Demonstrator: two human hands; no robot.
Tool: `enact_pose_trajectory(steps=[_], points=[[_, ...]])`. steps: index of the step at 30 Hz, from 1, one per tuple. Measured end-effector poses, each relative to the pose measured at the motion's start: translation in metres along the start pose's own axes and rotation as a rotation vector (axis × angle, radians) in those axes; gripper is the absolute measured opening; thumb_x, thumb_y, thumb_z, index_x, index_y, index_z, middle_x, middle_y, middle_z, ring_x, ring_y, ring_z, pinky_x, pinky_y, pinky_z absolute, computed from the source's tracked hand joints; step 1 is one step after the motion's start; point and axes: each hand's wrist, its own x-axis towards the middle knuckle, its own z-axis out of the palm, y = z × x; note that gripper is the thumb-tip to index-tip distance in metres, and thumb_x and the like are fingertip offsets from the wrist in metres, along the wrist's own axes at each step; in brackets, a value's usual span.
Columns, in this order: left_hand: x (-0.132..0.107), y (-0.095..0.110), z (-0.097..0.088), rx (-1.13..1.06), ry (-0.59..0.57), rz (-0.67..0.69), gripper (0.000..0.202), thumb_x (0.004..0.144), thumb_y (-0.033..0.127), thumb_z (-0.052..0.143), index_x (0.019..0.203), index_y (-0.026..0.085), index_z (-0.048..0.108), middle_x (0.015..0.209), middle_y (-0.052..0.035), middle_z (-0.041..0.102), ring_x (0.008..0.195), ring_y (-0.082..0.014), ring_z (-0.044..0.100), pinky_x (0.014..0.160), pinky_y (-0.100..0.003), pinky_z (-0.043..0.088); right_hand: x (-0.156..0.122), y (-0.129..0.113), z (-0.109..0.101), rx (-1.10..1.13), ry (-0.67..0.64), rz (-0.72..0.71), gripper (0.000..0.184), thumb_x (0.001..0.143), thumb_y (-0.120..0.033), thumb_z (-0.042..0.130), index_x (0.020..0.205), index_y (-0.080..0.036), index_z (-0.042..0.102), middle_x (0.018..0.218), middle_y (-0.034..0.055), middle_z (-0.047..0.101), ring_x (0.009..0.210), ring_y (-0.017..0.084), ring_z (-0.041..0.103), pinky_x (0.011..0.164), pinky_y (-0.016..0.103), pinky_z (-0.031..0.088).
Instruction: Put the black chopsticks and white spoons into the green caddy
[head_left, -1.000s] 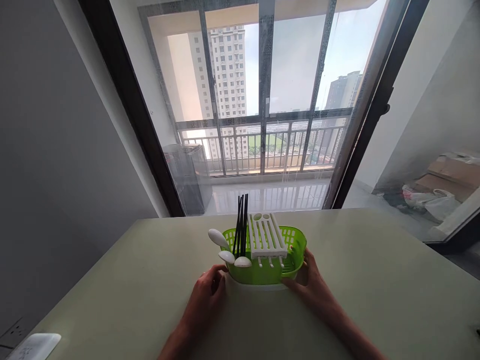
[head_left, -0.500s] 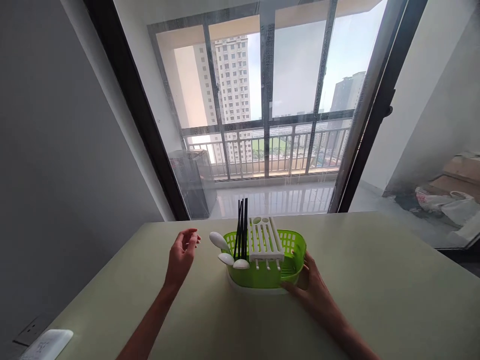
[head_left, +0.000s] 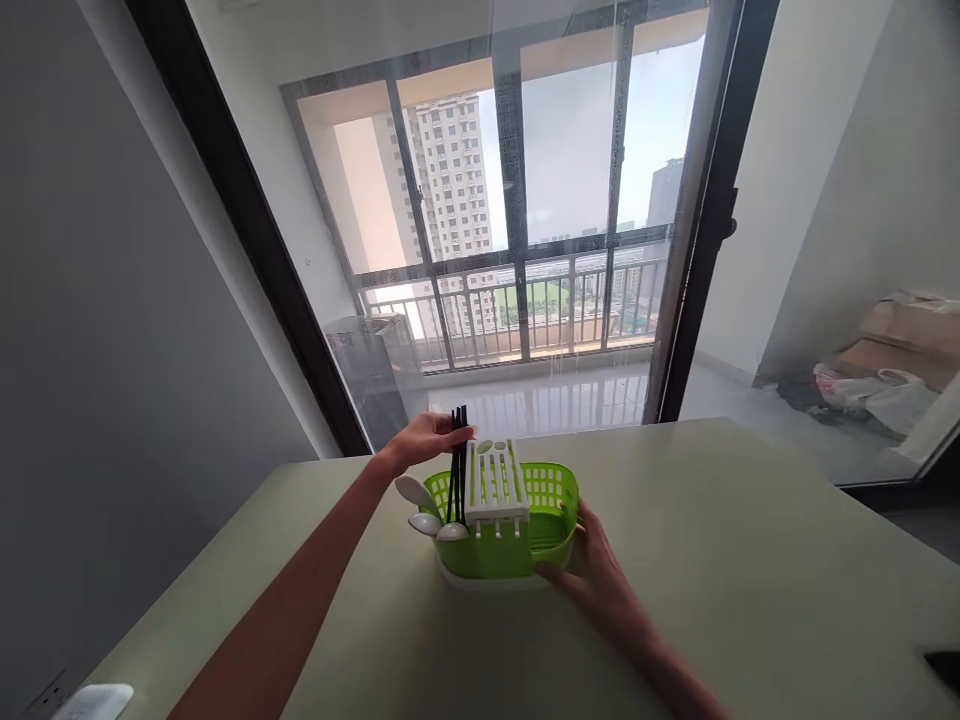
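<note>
The black chopsticks (head_left: 454, 485) are gripped near their upper ends by the left hand (head_left: 431, 438): the thumb is laid across the front and the other fingers are mostly hidden behind, so a pinch is shown, though how firm it is cannot be told. The green basket (head_left: 487, 560), set in the lower middle of the frame on the table (head_left: 735, 570), is steadied by the right hand (head_left: 596, 565), its fingers spread around the rounded right end and its thumb reaching to the front wall.

For this hold to serve well, the chopsticks are best kept gathered as one bundle and handled along their own length, since the white spoons (head_left: 415, 490) are crowded against them on the left and the white rack (head_left: 496, 480) stands close on the right. Enough pressure should be kept on the basket for sliding to be prevented; any sideways pull could probably tip a spoon.

The long axis of the chopsticks is nearly upright in the frame, with the tops leaned slightly toward the right and the lower ends sunk in the basket's left part. The basket's long axis is laid left to right, and the rack's slots are run from front to back.
</note>
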Motion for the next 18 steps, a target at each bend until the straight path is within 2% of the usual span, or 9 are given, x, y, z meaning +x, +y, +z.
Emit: enact_pose_trajectory(steps=[2,4,7,9,12,15,16,18], points=[[0.001,0.003,0.003,-0.028,-0.026,0.007,0.054,0.066,0.065,0.086,0.085,0.014,0.080,0.091,-0.0097,0.082,0.090,-0.0309,0.077,0.088,-0.049,0.063,0.000,0.002,0.001,-0.003,-0.005,-0.014,0.100,0.072,-0.048,0.088,0.155,-0.029,0.035,0.147,0.0120,0.058,0.132,0.035,0.059,0.112,0.055,0.049],[-0.001,0.005,0.003,-0.056,-0.013,0.016,0.054,0.067,0.064,0.086,0.084,0.013,0.079,0.089,-0.0095,0.082,0.088,-0.0300,0.077,0.089,-0.050,0.063,0.000,0.004,0.001,-0.032,-0.006,-0.033,0.100,0.074,-0.048,0.087,0.156,-0.030,0.032,0.151,0.0118,0.054,0.135,0.034,0.057,0.114,0.055,0.047],[-0.006,0.006,-0.003,-0.123,0.041,0.029,0.052,0.070,0.060,0.087,0.087,0.012,0.078,0.093,-0.0120,0.082,0.089,-0.0292,0.077,0.093,-0.051,0.062,0.000,0.006,0.000,-0.069,-0.015,-0.054,0.099,0.078,-0.047,0.084,0.158,-0.032,0.029,0.155,0.0108,0.049,0.138,0.034,0.053,0.116,0.057,0.045],[-0.009,0.006,-0.013,-0.189,0.113,0.034,0.048,0.073,0.055,0.088,0.090,0.012,0.076,0.096,-0.0139,0.082,0.089,-0.0294,0.079,0.092,-0.049,0.063,0.000,0.006,-0.001,-0.069,-0.025,-0.073,0.097,0.079,-0.047,0.083,0.158,-0.033,0.029,0.155,0.0104,0.049,0.137,0.034,0.054,0.113,0.055,0.048],[-0.015,0.005,-0.041,-0.313,0.282,0.044,0.036,0.083,0.045,0.085,0.094,0.013,0.073,0.102,-0.0144,0.082,0.090,-0.0283,0.080,0.089,-0.044,0.065,0.000,0.007,-0.002,-0.077,-0.016,-0.089,0.096,0.079,-0.048,0.083,0.157,-0.033,0.031,0.153,0.0104,0.051,0.134,0.034,0.057,0.110,0.054,0.052],[-0.027,-0.003,-0.079,-0.459,0.484,0.046,0.019,0.099,0.033,0.068,0.094,0.015,0.068,0.106,-0.0095,0.082,0.094,-0.0231,0.080,0.089,-0.038,0.065,0.000,0.010,-0.002,-0.089,-0.012,-0.063,0.098,0.076,-0.050,0.084,0.157,-0.033,0.032,0.153,0.0110,0.052,0.133,0.035,0.058,0.110,0.054,0.052],[-0.032,-0.008,-0.092,-0.505,0.548,0.035,0.018,0.104,0.027,0.059,0.091,0.016,0.065,0.102,-0.0073,0.082,0.093,-0.0205,0.079,0.090,-0.035,0.065,0.000,0.011,-0.002,-0.092,-0.012,-0.055,0.099,0.075,-0.051,0.085,0.157,-0.033,0.032,0.153,0.0113,0.052,0.133,0.035,0.058,0.111,0.055,0.051],[-0.046,-0.023,-0.116,-0.576,0.646,-0.010,0.030,0.110,0.017,0.042,0.086,0.017,0.061,0.090,-0.0036,0.081,0.090,-0.0157,0.079,0.088,-0.030,0.065,0.000,0.012,-0.002,-0.091,-0.017,-0.047,0.099,0.075,-0.051,0.084,0.157,-0.032,0.031,0.153,0.0117,0.052,0.133,0.035,0.058,0.113,0.055,0.049]])
